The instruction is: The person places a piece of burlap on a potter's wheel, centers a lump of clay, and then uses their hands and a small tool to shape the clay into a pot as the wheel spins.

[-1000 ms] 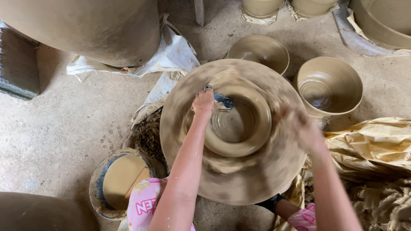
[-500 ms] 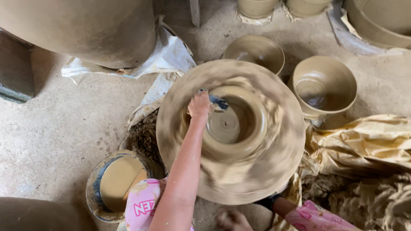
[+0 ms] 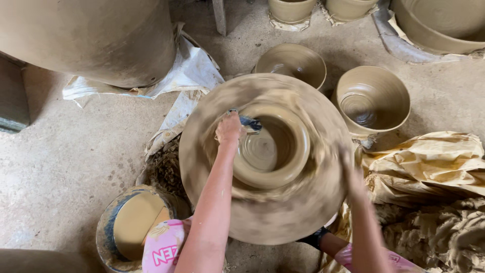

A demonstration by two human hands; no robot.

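From the head view, looking straight down: the left hand (image 3: 230,129) is closed around a small dark tool (image 3: 250,123) and presses it on the rim of the wet pot (image 3: 270,146), which sits in the middle of the blurred, turning wheel (image 3: 265,159). The right hand (image 3: 349,167) lies at the wheel's right edge; it is smeared by motion, so I cannot tell whether it is open or gripping.

What could go wrong, to my eye: the pot wall is soft, and if the tool digs in too hard or tips, the rim could tear or go off-centre. A push on the wheel edge that is uneven could set the pot wobbling. The forearm crosses low over the wheel and could brush the clay.

Packaging around: a white sack (image 3: 187,71) lies crumpled on the floor under a big clay vessel (image 3: 96,35) at upper left; tan plastic sheeting (image 3: 429,162) is bunched at right over lumpy clay. A bucket (image 3: 103,230) of slip stands at lower left. Two finished bowls (image 3: 374,96) stand just behind the wheel. No signs show.
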